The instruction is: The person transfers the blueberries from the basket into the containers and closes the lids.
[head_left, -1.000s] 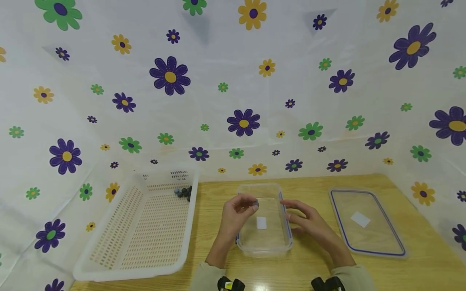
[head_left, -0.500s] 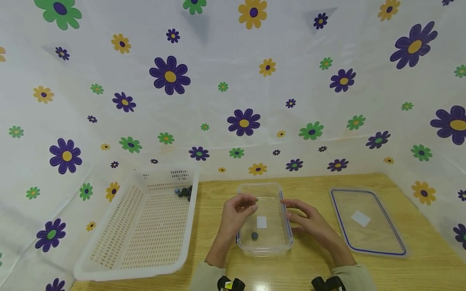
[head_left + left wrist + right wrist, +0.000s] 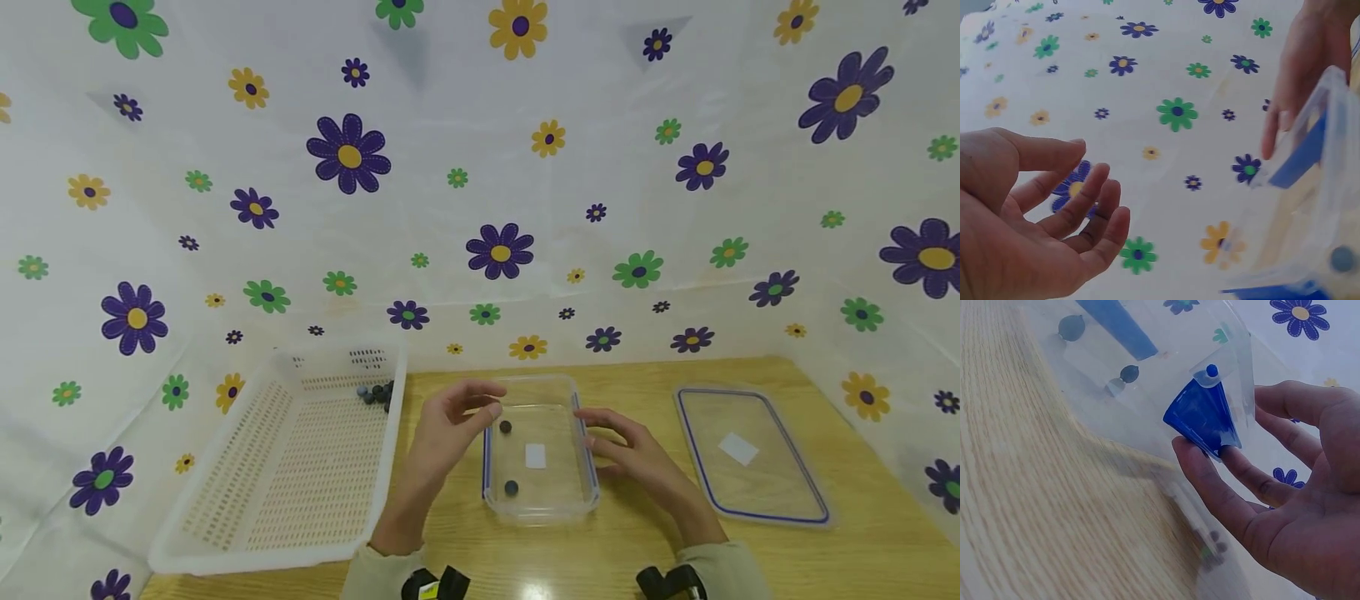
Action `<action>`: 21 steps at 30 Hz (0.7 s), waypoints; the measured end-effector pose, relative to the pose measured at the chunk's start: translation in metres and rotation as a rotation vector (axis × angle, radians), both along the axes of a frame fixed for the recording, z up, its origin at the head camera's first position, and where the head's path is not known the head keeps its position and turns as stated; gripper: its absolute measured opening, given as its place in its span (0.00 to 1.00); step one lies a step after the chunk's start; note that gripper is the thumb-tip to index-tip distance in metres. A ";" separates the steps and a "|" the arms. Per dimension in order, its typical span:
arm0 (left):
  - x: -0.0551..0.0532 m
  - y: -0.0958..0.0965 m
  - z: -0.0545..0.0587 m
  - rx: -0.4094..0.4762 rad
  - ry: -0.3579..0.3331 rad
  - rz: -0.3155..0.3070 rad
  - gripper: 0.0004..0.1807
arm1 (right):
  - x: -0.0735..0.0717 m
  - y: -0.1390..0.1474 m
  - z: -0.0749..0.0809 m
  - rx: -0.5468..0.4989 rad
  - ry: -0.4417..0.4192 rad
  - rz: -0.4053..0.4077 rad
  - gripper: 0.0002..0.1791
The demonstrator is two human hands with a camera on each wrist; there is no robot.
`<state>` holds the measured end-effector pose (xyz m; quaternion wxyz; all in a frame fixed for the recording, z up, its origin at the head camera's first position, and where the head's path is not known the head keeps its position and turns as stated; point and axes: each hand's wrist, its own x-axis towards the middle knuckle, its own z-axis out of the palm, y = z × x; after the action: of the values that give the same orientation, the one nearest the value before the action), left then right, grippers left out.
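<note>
A clear plastic food container point(image 3: 555, 487) with blue latches stands without its lid on the table. Two dark blueberries lie on its floor, one blueberry point(image 3: 512, 487) near the front and another blueberry point(image 3: 506, 427) farther back, both on the left side. My left hand point(image 3: 448, 429) hovers over the container's left rim, fingers loosely bent and nothing between them. On the right side, my right hand point(image 3: 633, 454) holds the container's edge. The right wrist view shows thumb and fingertips at the lower edge of a blue latch point(image 3: 1207, 415).
To the left stands a white slotted basket point(image 3: 378, 492) with several blueberries point(image 3: 378, 393) bunched in its far right corner. At the right lies a clear lid point(image 3: 772, 492) with a blue seal. A flowered sheet point(image 3: 442, 217) rises behind the wooden table point(image 3: 637, 550).
The left hand has let go of the blueberry it pinched and shifted left. Two blueberries now lie in the container, where none lay one second ago. The right hand has stayed put.
</note>
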<state>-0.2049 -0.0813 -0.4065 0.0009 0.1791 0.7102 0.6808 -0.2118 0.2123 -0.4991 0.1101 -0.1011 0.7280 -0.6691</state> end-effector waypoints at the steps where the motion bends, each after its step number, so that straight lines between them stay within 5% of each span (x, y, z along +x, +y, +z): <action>1: 0.001 -0.004 0.007 -0.019 0.007 0.004 0.11 | 0.000 0.001 0.000 0.002 -0.006 -0.004 0.29; 6: 0.000 -0.030 0.039 -0.084 0.042 0.007 0.12 | 0.000 0.004 0.001 0.009 -0.017 -0.022 0.28; 10: -0.011 -0.055 0.053 -0.124 0.058 0.049 0.13 | -0.001 0.005 0.002 0.001 0.002 -0.005 0.28; 14: -0.031 -0.083 0.054 -0.164 0.062 0.090 0.15 | 0.000 0.005 0.001 -0.005 0.009 -0.003 0.29; 21: -0.062 -0.129 0.039 -0.259 0.057 0.212 0.17 | 0.000 0.001 0.000 -0.007 0.001 0.001 0.29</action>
<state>-0.2672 -0.2107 -0.3677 -0.0679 0.1209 0.8066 0.5747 -0.2117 0.2132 -0.4993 0.1095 -0.1021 0.7256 -0.6716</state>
